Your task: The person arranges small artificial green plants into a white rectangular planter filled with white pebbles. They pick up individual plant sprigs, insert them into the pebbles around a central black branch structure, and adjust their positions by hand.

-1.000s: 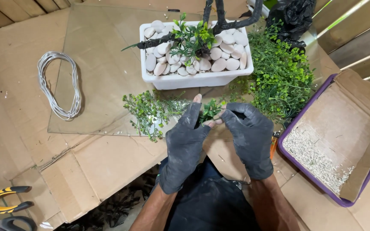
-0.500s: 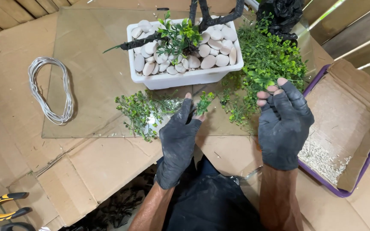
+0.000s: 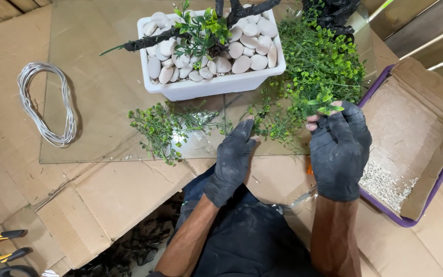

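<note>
Both my hands wear dark fingerless gloves. My right hand pinches a small green plastic sprig at the edge of a big pile of green artificial foliage. My left hand stretches forward, and its fingertips touch the low fringe of that foliage on the glass. Whether a sprig sits between its fingers is hidden among the leaves. Just beyond stands a white rectangular planter filled with white pebbles, with dark branches and a green tuft in it.
A loose green twig bunch lies on the glass sheet left of my hands. A coil of grey wire lies far left. A purple-edged cardboard box holding pale gravel sits at the right. Yellow-black pliers lie at bottom left.
My right hand left my left hand, went right to the foliage pile and now grips a sprig there. My left hand moved forward to the foliage; its small sprig no longer stands out.
</note>
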